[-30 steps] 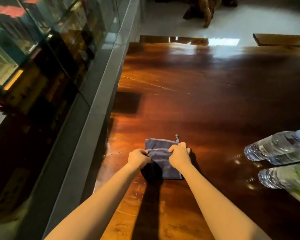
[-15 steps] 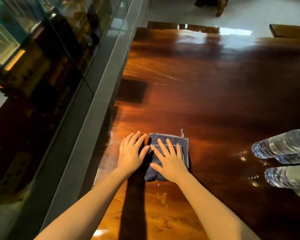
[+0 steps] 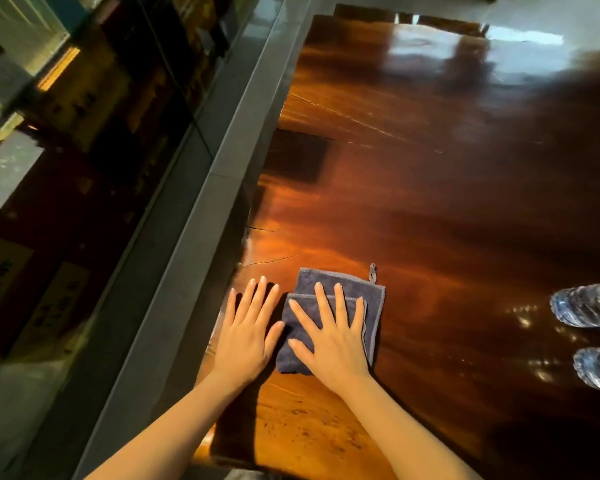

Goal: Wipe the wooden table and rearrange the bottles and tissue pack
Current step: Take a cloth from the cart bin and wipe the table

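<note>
Table (image 3: 430,209) surface is glossy dark wood, running along a grey ledge (image 3: 201,188) on its left side. Treat the cloth (image 3: 373,306) as the reference point: it lies folded flat on the table near the ledge-side edge, hanging loop at its far right corner.

Two bottles (image 3: 589,306) stand well to the right of the cloth, cut off by the frame edge. No tissue pack is in view.

Right hand (image 3: 329,341) lies flat on the cloth, fingers apart and extended, palm down, gripping nothing. Left hand (image 3: 246,334) lies flat on bare wood just left of the cloth, fingers also apart, thumb close to the cloth's left edge.

Judged step: begin wiping.
- Keep the right palm pressed evenly so the folded layers do not slide apart.
- Use the left hand as a brace only.
- Stroke away from the cloth's present spot in overlapping passes.
- Stop short of the bottles; they look light and could tip if struck.
</note>
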`<state>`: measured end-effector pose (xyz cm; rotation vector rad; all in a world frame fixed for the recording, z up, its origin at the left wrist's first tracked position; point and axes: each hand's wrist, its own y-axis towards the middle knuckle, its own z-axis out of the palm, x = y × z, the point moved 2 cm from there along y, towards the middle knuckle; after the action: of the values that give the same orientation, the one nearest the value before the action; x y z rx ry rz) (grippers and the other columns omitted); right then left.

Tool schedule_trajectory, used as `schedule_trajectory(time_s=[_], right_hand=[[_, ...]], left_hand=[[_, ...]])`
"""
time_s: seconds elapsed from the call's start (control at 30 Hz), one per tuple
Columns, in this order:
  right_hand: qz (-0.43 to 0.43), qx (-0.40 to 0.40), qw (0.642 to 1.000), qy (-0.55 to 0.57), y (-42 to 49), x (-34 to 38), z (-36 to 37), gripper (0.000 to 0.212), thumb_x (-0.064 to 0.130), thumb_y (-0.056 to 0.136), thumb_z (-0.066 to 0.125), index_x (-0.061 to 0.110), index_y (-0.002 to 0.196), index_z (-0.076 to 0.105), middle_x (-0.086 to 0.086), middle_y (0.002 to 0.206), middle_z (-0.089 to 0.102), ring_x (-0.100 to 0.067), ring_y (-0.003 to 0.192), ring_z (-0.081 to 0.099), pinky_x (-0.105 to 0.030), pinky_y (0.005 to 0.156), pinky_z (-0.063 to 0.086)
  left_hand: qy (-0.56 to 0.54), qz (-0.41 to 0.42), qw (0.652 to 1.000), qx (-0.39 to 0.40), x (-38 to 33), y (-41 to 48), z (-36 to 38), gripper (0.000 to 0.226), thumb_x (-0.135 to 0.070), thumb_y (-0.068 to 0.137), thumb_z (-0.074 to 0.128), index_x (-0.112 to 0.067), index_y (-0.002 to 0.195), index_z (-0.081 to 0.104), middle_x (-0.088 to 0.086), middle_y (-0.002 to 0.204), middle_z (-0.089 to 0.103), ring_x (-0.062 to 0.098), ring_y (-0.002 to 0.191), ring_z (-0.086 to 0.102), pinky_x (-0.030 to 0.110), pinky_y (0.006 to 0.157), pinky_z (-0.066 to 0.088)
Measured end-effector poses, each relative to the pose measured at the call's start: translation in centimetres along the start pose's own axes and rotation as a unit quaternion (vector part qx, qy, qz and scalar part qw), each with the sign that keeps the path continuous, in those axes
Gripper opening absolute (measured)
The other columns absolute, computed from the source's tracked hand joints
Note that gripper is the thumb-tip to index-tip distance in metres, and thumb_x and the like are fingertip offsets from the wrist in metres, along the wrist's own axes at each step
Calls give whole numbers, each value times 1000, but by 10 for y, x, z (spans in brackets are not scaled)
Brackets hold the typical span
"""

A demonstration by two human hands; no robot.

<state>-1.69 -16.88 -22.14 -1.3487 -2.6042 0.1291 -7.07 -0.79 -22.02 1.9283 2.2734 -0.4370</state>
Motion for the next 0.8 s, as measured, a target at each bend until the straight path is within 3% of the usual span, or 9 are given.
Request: schedule_trajectory(time_s=[0.2,0.37,0.6,0.73,0.8], right_hand=[[25,-15,1000,6,40,7,-8,64,65,87,31,42,145,20,-8,157,25,-40,144,18,-69,108,17],[44,-15,999,10,104,6,-13,63,66,88,22,45,146,6,-6,161,7,-38,146,0,-69,110,5],[26,-2,1000,9,182,2,-19,63,68,89,17,47,145,-3,-3,161,-3,-36,146,-10,-68,110,-3],[31,-10,999,10,186,5,-18,62,67,89,14,45,145,-1,-5,161,-1,-37,146,-9,-68,110,-4],[36,-16,999,20,174,14,-16,62,66,89,13,44,146,0,-6,161,1,-37,146,-8,-68,110,-5]], left_hand=[[30,-70,997,13,1,-14,5,64,-56,97,14,-20,150,19,5,158,18,24,147,13,46,119,10],[43,-71,996,18,2,-13,7,66,-57,96,21,-20,150,13,5,157,15,23,147,13,42,120,-2],[55,-89,994,28,1,-12,6,69,-60,96,21,-15,149,20,7,156,25,25,145,18,42,118,1],[73,-99,992,28,-1,-11,2,71,-60,95,20,-14,148,24,9,156,24,27,145,19,50,120,6],[72,-133,988,17,-1,-15,-1,72,-58,95,18,-10,147,27,13,155,24,29,144,19,55,114,10]])
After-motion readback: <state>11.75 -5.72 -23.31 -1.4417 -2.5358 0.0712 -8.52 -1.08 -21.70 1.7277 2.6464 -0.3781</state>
